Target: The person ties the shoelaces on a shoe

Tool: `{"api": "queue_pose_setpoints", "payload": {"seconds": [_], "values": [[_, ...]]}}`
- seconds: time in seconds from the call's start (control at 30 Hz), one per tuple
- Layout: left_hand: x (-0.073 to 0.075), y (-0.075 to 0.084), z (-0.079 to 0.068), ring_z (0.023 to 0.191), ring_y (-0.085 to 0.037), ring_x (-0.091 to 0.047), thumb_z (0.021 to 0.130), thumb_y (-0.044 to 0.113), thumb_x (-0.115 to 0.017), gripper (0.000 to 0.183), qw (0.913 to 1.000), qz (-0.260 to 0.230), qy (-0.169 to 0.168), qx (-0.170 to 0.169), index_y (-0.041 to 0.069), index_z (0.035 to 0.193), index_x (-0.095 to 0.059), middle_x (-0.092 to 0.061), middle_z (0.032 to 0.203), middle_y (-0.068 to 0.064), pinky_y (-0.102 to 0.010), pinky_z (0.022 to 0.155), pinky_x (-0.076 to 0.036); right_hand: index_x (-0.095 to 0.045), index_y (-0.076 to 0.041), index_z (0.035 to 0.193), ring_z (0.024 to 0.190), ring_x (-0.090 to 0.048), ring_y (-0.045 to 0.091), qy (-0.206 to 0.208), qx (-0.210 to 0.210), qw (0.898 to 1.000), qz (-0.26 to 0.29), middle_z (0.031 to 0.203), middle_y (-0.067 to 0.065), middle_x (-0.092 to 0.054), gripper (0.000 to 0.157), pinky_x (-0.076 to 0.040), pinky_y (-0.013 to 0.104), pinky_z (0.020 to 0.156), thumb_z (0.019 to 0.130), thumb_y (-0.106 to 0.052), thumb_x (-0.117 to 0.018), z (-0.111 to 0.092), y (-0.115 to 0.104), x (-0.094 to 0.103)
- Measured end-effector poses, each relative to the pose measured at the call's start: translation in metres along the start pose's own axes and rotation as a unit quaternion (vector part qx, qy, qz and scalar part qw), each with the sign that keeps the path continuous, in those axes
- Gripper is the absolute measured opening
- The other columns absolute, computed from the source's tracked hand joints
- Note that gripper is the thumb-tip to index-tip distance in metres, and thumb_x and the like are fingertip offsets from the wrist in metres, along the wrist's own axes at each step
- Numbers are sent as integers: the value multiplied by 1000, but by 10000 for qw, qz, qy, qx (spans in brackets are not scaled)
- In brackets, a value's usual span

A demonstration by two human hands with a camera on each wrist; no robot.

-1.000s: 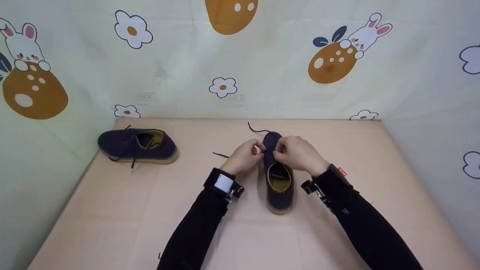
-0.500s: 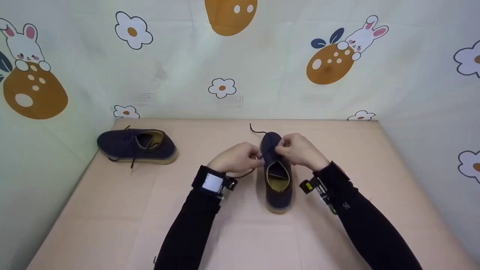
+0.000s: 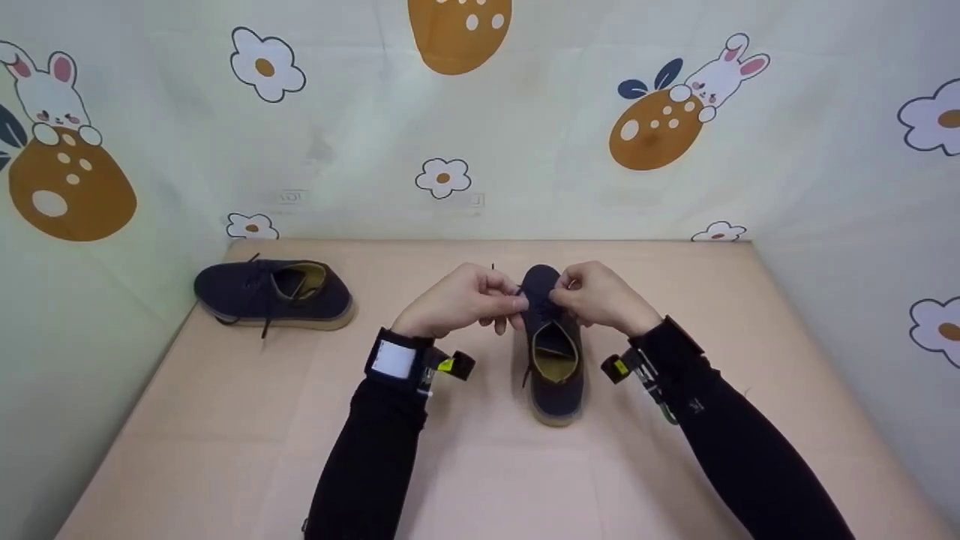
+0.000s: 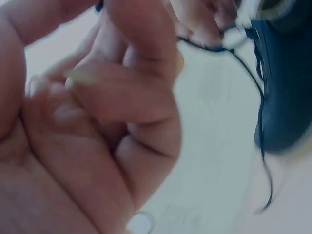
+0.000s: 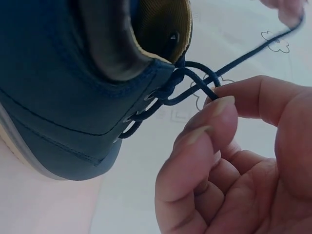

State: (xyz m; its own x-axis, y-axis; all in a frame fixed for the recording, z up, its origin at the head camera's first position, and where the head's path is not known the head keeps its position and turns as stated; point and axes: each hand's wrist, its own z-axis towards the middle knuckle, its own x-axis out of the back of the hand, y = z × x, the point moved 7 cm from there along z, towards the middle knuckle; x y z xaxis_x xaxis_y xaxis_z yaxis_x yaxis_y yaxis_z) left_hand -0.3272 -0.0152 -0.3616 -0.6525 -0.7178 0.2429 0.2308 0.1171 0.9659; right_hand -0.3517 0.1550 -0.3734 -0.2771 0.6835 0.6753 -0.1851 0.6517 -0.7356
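A printed sheet (image 3: 337, 112) rose beyond your left hand (image 3: 465, 300) and right hand (image 3: 604, 300), and the pale counter (image 3: 300, 427) spread beneath them. The shoe (image 3: 556, 405) stood on its sole between your hands, toe pointing away and heel towards you, probably set so both could reach its laced front evenly. Its opening, just on your side of the hands, showed a mustard lining and a dark fold, perhaps the tongue; nothing else could be made out inside. The other shoe (image 3: 232, 289) sat well to the left of your left hand, toe turned outward, likely there to leave you room; a dark strand (image 3: 309, 291) crossed its opening. Your left hand pinched a stretch of the lace (image 5: 243, 58) out to the shoe's side, seemingly to keep it taut. Your right hand pinched a loop of it between thumb and finger, presumably to stop the loop collapsing. A loose tail trailed beside the shoe, near your left hand.
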Motion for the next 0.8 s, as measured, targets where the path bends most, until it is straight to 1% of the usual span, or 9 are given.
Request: {"api": "queue_pose_setpoints", "payload": {"seconds": [0.1, 0.23, 0.37, 0.47, 0.5, 0.53, 0.6, 0.73, 0.8], "values": [[2, -4, 3, 59, -14, -60, 97, 13, -64, 15, 9938, -1090, 235, 48, -2, 96, -68, -72, 77, -8, -21, 54, -41, -65, -4, 88, 51, -53, 13, -51, -45, 10000, 33, 65, 1, -59, 13, -46, 26, 48, 92, -16, -61, 1, 1, -1], [0, -5, 6, 62, -13, -62, 98, 8, -62, 8, 9735, -2240, 431, 187, 3, 95, -68, -72, 79, -7, -21, 57, -47, -65, -4, 88, 51, -54, 13, -98, -35, 9999, 38, 65, 2, -60, 13, -47, 26, 48, 92, -16, -62, 2, 0, 0], [-3, -5, 9, 67, -14, -65, 99, 5, -59, 9, 9519, -2997, 624, 154, 5, 93, -65, -73, 84, -8, -25, 65, -53, -65, -2, 88, 50, -54, 13, -125, 45, 9999, 70, 64, 3, -61, 12, -47, 26, 47, 92, -13, -60, 3, 0, 2], [-3, -6, 12, 69, -15, -67, 100, 4, -56, 10, 9440, -3226, 695, 80, 6, 92, -63, -74, 88, -10, -27, 68, -55, -65, 0, 89, 50, -55, 13, -163, 66, 9997, 160, 64, 3, -60, 13, -47, 25, 47, 92, -11, -59, 3, 2, 3], [-3, -7, 12, 69, -15, -68, 100, 4, -56, 10, 9448, -3196, 716, 82, 6, 93, -62, -74, 90, -12, -28, 68, -56, -65, 1, 90, 50, -55, 12, -183, 56, 9996, 187, 64, 2, -60, 13, -47, 25, 47, 93, -10, -58, 3, 2, 3], [-2, -9, 12, 68, -16, -68, 100, 4, -57, 9, 9485, -3077, 745, 98, 6, 92, -62, -74, 90, -13, -28, 67, -56, -65, 1, 90, 51, -55, 12, -201, 51, 9996, 203, 64, 2, -60, 14, -48, 25, 47, 93, -10, -58, 3, 3, 3], [-1, -14, 13, 68, -17, -69, 98, 3, -59, 7, 9598, -2686, 791, 191, 5, 92, -62, -73, 93, -18, -28, 66, -56, -65, 1, 90, 51, -54, 12, -228, 29, 9994, 252, 64, 2, -59, 13, -47, 25, 48, 94, -10, -59, 3, 4, 4], [-3, -23, 14, 66, -17, -68, 95, 4, -65, 4, 9842, -1506, 760, 535, 2, 92, -63, -73, 93, -21, -25, 61, -54, -65, -1, 88, 50, -50, 13, -294, 10, 9990, 328, 62, 3, -57, 14, -43, 24, 48, 95, -13, -63, 2, 4, 5], [-6, -25, 14, 64, -16, -67, 94, 5, -67, 5, 9904, -990, 705, 662, 1, 92, -64, -73, 91, -18, -23, 58, -50, -65, -1, 88, 50, -49, 13, -331, 28, 9988, 357, 62, 4, -56, 15, -42, 24, 48, 95, -14, -63, 1, 2, 6]]}}
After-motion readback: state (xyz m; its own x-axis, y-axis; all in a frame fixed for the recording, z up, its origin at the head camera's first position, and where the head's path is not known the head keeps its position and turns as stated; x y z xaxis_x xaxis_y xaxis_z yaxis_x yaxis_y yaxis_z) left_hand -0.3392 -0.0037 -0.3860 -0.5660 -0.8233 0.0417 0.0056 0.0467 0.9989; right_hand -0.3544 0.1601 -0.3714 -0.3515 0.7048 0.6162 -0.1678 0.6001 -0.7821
